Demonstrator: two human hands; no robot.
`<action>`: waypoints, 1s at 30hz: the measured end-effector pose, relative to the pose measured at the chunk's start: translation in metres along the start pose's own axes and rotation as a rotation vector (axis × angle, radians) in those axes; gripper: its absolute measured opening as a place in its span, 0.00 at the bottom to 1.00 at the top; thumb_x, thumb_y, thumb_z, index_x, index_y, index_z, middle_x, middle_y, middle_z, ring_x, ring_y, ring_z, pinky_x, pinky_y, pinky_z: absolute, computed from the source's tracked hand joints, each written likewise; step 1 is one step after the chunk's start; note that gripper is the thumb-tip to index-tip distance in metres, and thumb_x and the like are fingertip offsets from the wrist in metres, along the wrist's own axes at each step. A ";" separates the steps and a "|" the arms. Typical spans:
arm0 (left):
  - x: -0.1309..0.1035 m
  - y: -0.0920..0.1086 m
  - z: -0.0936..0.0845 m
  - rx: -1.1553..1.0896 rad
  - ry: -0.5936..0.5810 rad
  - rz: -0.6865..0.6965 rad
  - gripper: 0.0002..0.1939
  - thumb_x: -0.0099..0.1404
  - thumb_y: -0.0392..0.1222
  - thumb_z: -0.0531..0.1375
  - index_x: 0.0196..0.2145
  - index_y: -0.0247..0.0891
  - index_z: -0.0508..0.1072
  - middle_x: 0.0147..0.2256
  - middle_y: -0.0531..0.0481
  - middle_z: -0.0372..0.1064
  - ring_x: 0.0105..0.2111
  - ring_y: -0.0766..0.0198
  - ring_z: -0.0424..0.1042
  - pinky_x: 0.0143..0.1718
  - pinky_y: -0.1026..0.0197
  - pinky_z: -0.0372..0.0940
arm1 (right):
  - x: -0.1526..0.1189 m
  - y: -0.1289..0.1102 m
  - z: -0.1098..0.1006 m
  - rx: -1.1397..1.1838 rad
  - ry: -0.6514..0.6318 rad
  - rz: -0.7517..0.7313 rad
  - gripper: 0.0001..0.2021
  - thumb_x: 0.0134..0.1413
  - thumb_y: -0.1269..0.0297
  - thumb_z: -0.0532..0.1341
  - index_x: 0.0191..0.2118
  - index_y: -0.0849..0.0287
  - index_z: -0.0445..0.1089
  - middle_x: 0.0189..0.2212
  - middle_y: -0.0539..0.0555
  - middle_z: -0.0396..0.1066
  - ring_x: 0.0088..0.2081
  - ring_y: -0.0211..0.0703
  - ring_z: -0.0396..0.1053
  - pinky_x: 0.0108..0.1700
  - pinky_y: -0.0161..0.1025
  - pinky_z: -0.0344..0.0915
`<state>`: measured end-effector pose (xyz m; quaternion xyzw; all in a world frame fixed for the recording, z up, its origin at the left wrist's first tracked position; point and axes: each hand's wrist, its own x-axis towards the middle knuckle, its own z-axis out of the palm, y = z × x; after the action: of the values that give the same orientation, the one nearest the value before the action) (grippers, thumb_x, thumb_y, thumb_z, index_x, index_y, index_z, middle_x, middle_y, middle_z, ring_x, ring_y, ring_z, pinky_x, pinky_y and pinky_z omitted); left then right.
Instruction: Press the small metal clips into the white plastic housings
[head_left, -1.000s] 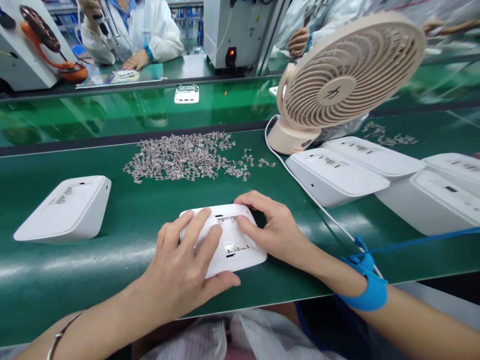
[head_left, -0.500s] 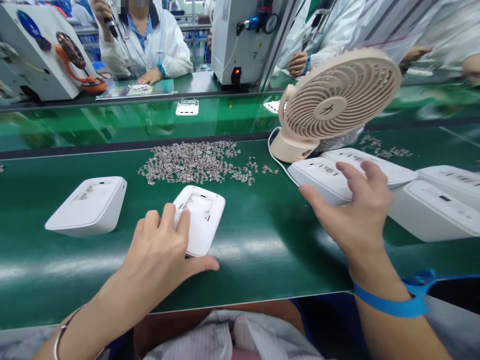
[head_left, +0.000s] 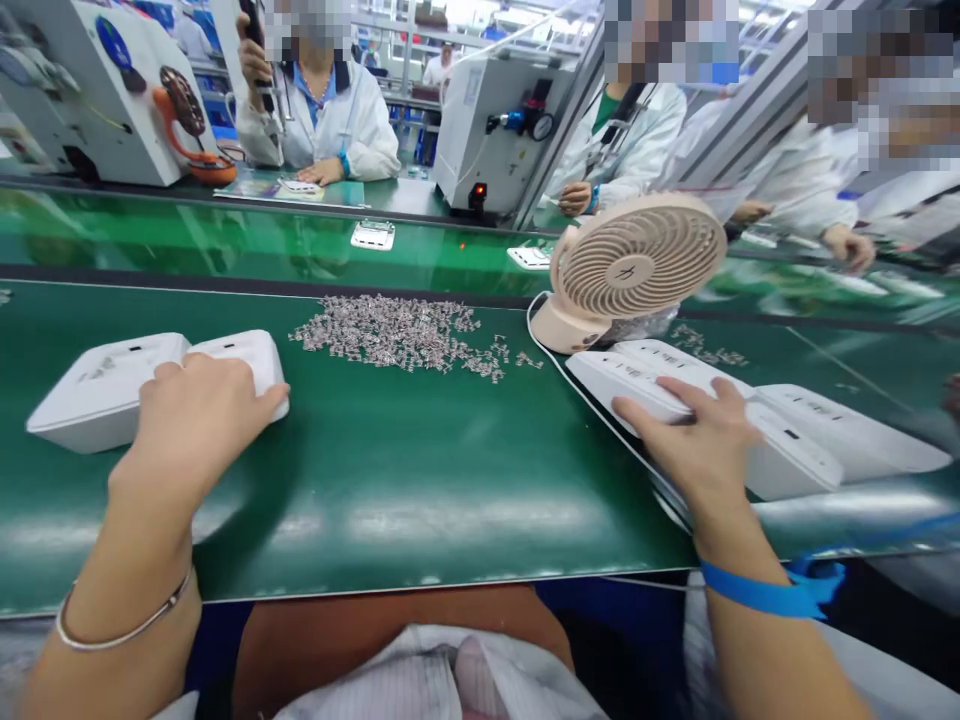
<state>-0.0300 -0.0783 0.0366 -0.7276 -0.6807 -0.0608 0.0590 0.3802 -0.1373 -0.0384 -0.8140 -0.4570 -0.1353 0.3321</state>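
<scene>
My left hand [head_left: 199, 415] grips a white plastic housing [head_left: 259, 358] from above, close beside another white housing [head_left: 97, 390] at the left of the green mat. Over at the right, my right hand [head_left: 701, 440] has its fingers spread over the near edge of a white housing [head_left: 626, 378]; its fingertips touch or hover at that edge, and no firm grip shows. More white housings [head_left: 795, 450] lie just right of this hand. A pile of small metal clips [head_left: 390, 330] lies on the mat between my hands, farther back.
A beige fan [head_left: 637, 265] with a white cable stands behind the right housings. Beyond a dark rail runs a green strip [head_left: 262, 240] carrying white parts [head_left: 373, 235]. People in white coats sit across, near grey machines [head_left: 495, 130].
My left hand has carried the white housing from the middle leftwards, beside the other one. My right hand stays by the right housings, its fingers lower. The camera view has shifted.
</scene>
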 end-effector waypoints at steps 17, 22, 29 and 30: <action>-0.032 0.076 0.043 -0.283 -0.297 0.754 0.45 0.51 0.67 0.56 0.61 0.46 0.48 0.63 0.38 0.41 0.57 0.35 0.49 0.51 0.36 0.51 | -0.014 -0.082 0.009 0.477 -0.565 -0.391 0.26 0.47 0.51 0.60 0.51 0.55 0.64 0.50 0.59 0.67 0.43 0.49 0.70 0.43 0.47 0.66; -0.033 0.075 0.042 -0.287 -0.240 0.754 0.44 0.51 0.64 0.58 0.61 0.44 0.50 0.62 0.36 0.44 0.55 0.35 0.52 0.50 0.36 0.54 | 0.034 -0.060 0.062 0.277 -0.347 -0.422 0.08 0.42 0.65 0.60 0.18 0.56 0.63 0.16 0.52 0.62 0.20 0.39 0.58 0.27 0.41 0.57; -0.036 0.078 0.042 -0.257 -0.211 0.761 0.44 0.52 0.62 0.59 0.61 0.41 0.51 0.61 0.34 0.45 0.54 0.36 0.53 0.49 0.37 0.56 | 0.028 -0.068 0.090 0.401 -0.320 -0.550 0.07 0.47 0.68 0.55 0.21 0.55 0.64 0.19 0.52 0.60 0.23 0.38 0.57 0.29 0.39 0.54; -0.036 0.078 0.042 -0.254 -0.209 0.758 0.44 0.52 0.62 0.59 0.61 0.41 0.51 0.61 0.34 0.45 0.55 0.36 0.53 0.49 0.37 0.56 | 0.026 -0.071 0.090 0.429 -0.348 -0.568 0.06 0.48 0.68 0.55 0.23 0.55 0.66 0.21 0.52 0.62 0.24 0.38 0.58 0.30 0.39 0.55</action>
<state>0.0458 -0.1118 -0.0111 -0.9305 -0.3540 -0.0442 -0.0824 0.3279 -0.0348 -0.0618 -0.5782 -0.7312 0.0170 0.3615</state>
